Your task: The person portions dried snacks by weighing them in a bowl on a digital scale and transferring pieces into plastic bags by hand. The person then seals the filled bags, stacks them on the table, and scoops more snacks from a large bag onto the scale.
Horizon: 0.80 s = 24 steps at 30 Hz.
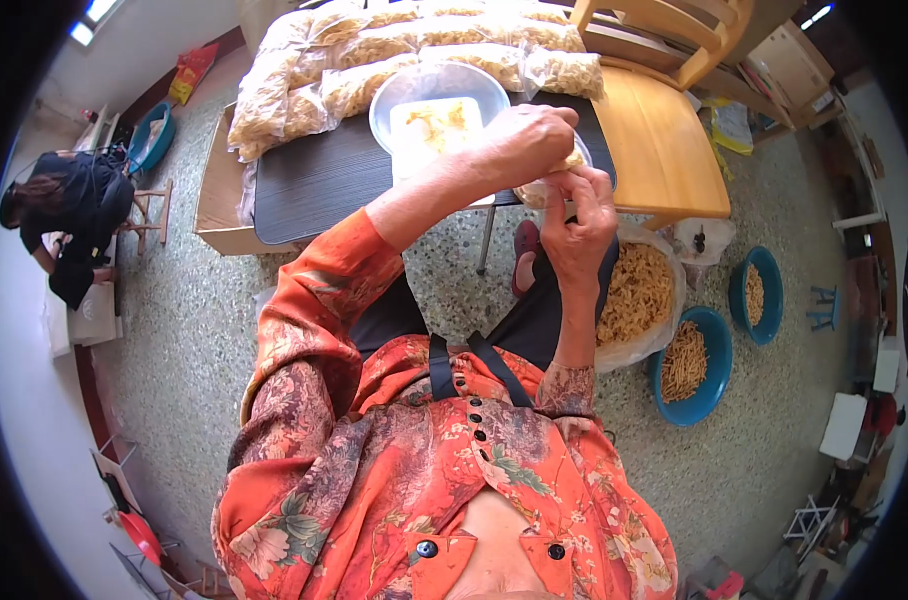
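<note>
Left hand [519,140] | right hand [579,215] | both pinched on small clear plastic snack bag [546,185], held between them above dark tabletop [314,180] edge.

The counter [314,180] has a dark, matt top with a fine wood-like grain. On it, the packed bags [394,40] are clear glossy plastic, crinkled and catching light. At twelve o'clock from the hands sits a round bowl [394,95], pale and smooth, probably translucent plastic. The small bag [539,190] pinched between the left hand [524,140] and right hand [579,225] looks like thin shiny film. The chair [664,150] is bare, satiny light wood. The floor [194,330] is speckled terrazzo. At four o'clock, the blue basins [714,385] are smooth plastic.
</note>
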Each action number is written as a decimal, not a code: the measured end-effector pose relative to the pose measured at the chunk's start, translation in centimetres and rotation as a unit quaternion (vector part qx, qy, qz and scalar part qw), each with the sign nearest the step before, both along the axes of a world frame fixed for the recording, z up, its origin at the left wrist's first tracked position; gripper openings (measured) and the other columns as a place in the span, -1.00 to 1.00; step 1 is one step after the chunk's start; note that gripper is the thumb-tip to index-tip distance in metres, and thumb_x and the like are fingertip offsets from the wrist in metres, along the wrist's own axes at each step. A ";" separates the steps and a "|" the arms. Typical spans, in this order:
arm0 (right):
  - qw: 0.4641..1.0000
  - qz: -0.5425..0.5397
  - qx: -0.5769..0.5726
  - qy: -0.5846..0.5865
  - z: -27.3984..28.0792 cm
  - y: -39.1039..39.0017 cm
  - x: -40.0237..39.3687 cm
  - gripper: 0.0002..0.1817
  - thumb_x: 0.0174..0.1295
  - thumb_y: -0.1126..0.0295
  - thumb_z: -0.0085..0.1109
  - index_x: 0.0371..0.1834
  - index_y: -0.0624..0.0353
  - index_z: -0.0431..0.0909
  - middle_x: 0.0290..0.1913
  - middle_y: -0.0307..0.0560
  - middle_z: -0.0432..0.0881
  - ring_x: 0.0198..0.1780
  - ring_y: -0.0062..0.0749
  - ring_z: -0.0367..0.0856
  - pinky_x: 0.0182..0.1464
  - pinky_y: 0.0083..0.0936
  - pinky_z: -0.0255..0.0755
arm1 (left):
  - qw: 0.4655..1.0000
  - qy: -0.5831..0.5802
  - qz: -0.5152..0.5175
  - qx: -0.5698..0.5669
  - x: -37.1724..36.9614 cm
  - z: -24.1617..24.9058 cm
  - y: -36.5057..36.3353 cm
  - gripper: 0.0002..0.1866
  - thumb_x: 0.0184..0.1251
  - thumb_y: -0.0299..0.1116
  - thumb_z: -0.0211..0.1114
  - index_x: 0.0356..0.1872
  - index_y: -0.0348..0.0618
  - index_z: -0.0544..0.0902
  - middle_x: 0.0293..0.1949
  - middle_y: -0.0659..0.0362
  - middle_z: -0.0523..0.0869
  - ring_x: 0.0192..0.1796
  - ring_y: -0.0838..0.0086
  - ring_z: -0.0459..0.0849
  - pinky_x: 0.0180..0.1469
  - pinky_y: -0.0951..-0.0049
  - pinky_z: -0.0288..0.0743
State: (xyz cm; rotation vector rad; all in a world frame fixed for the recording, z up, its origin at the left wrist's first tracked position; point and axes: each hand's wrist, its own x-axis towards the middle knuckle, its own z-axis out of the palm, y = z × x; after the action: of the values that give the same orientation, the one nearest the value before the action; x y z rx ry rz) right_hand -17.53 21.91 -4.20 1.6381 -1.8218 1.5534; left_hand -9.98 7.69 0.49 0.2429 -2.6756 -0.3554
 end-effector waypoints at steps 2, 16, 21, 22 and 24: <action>1.000 -0.019 0.008 0.000 0.0 0.0 -0.2 -0.84 0.10 0.65 0.32 -0.26 0.22 0.66 -0.21 -0.01 0.64 -0.17 -0.11 0.68 -0.13 -0.29 0.58 | 0.998 0.025 -0.033 0.036 0.2 -0.1 -0.2 -0.94 0.05 -0.53 0.37 -0.42 -0.24 0.75 -0.25 0.08 0.65 -0.21 0.13 0.71 -0.14 0.18 0.57; 1.000 -0.020 0.006 0.014 -0.1 -0.1 -0.1 -0.86 0.10 0.61 0.38 -0.29 0.22 0.66 -0.25 -0.01 0.64 -0.18 -0.14 0.67 -0.09 -0.31 0.59 | 0.983 -0.065 0.149 0.090 7.2 -2.0 -9.5 -0.85 0.17 -0.45 0.47 -0.24 -0.19 0.76 -0.19 0.12 0.75 -0.14 0.30 0.73 -0.04 0.32 0.59; 1.000 -0.017 0.013 0.011 0.0 0.1 -0.1 -0.86 0.09 0.62 0.38 -0.29 0.23 0.66 -0.25 0.00 0.63 -0.17 -0.14 0.67 -0.08 -0.31 0.59 | 0.983 -0.112 0.143 0.025 7.0 -4.3 -10.5 -0.51 -0.03 -0.17 0.64 -0.03 -0.03 0.75 -0.12 0.12 0.68 -0.01 0.21 0.67 0.11 0.24 0.50; 1.000 -0.016 0.013 0.012 0.1 0.1 -0.1 -0.86 0.09 0.62 0.38 -0.29 0.23 0.66 -0.25 0.00 0.63 -0.17 -0.14 0.67 -0.08 -0.31 0.59 | 0.983 -0.111 0.144 0.026 6.9 -4.6 -10.5 -0.51 -0.03 -0.17 0.64 -0.03 -0.03 0.75 -0.12 0.12 0.68 -0.01 0.21 0.67 0.11 0.24 0.50; 1.000 -0.019 0.017 0.009 0.0 0.1 -0.1 -0.86 0.09 0.62 0.38 -0.29 0.23 0.66 -0.24 0.00 0.64 -0.16 -0.13 0.67 -0.08 -0.31 0.59 | 0.984 -0.100 0.136 0.054 6.6 -5.4 -10.5 -0.41 -0.05 -0.04 0.64 0.04 -0.04 0.72 -0.09 0.10 0.66 0.00 0.19 0.66 0.09 0.24 0.50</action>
State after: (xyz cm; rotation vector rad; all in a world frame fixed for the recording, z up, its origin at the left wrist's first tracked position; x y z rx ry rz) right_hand -17.63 22.01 -4.18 1.6175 -1.8691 1.4957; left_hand -3.42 -2.81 -4.88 0.7047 -2.7705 -0.4070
